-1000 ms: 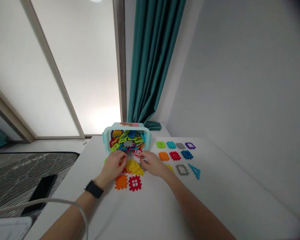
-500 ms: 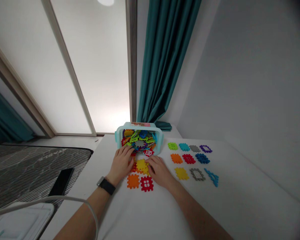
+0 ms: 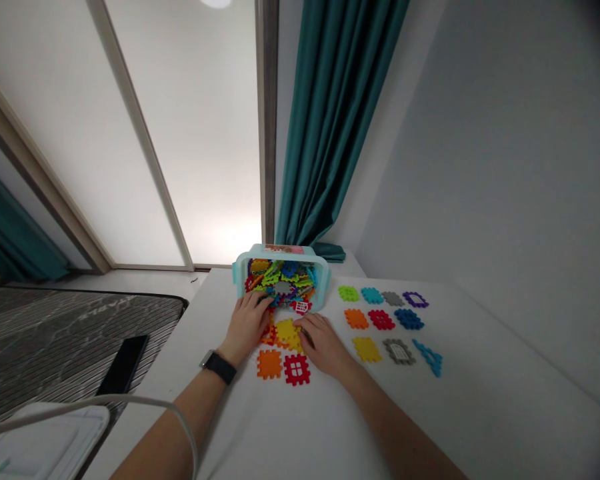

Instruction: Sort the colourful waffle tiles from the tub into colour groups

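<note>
Pale aqua plastic framed the tub just ahead of both hands, and it was packed with waffle-edged toy tiles in many colours. The left hand lay open, its fingers reaching up against the near edge of the tub, with a black smartwatch on the wrist behind it. The right hand was curved, its fingertips on or just beside a cluster of yellow tiles; I cannot tell whether it gripped anything. That cluster sat between the two hands, overlapping a red tile by the left hand. Nearer the person than both hands lay an orange tile and a red windowed tile, side by side. To the right of the right hand, more tiles stood apart in three loose rows on the white table, ending in a blue triangular frame. Left of the left hand, a black phone lay on a striped mat beyond the table edge.
</note>
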A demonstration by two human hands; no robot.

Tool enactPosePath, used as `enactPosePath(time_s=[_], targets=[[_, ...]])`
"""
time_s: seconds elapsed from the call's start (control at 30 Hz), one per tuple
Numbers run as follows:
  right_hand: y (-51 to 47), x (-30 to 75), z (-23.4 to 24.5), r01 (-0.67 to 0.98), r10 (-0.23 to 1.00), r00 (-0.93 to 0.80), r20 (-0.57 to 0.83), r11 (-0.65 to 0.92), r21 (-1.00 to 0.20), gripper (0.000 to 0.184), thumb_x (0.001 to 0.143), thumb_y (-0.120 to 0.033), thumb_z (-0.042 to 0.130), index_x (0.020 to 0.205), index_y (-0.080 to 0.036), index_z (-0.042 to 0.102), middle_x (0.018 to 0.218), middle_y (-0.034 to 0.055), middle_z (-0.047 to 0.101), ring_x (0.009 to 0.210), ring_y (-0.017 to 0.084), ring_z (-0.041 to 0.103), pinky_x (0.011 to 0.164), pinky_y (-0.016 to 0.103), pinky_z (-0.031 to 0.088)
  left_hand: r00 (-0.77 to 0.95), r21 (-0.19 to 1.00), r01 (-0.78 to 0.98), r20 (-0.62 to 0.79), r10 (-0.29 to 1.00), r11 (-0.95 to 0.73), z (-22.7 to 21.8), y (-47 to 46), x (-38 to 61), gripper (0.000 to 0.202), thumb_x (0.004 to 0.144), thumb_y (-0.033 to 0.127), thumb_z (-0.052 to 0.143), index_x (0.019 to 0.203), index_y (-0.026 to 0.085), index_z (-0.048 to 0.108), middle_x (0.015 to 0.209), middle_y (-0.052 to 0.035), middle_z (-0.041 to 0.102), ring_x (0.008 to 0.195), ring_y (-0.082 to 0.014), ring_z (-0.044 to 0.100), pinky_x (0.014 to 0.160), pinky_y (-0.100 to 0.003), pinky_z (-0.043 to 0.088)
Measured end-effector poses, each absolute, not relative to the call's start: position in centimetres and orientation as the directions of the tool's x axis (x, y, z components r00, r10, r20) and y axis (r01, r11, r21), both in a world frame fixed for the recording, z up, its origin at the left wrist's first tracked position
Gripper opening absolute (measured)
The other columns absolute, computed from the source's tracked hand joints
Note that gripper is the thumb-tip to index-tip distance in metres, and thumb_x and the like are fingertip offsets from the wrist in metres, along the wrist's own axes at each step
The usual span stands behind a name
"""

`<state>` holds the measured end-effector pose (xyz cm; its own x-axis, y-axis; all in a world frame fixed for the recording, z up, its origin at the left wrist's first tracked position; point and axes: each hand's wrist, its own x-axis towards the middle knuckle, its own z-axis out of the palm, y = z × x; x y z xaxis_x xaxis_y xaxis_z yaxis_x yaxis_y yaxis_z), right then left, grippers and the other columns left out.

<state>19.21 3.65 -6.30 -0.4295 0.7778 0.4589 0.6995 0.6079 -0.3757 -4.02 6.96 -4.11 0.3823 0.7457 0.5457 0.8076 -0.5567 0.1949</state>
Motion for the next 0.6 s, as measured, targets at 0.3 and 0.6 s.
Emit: enactPosePath(time_s=[0.3,0.6], targets=[[3.7,19.5,-6.3,0.685,0.777,-0.443,0.447,0.615,-0.390,0.024,0.092,-0.010,0.049,0.108,-0.023,0.060,0.107,0.0086,0.067,0.103,0.025,0.061,0.093,0.044,0.047,0.337,0.245,0.801,0.569,0.750,-0.546,-3.7,6.9,-4.7,0.019,0.096,0.020,0.055,0.109,0.025,0.069,0.113,-0.0082,0.067,0.111,-0.0268,0.059,0.091,-0.044,0.051],[3.5,19.7,-6.4,0.680,0.775,-0.434,0.459,0.617,-0.397,0.022,0.094,-0.013,0.049,0.109,-0.022,0.061,0.106,0.0088,0.067,0.102,0.025,0.061,0.092,0.042,0.047,0.108,0.592,0.515,0.672,0.732,-0.620,-2.6,5.4,-4.1,0.017,0.096,0.028,0.056,0.103,0.021,0.070,0.100,-0.0072,0.070,0.095,-0.0215,0.065,0.086,-0.038,0.054]])
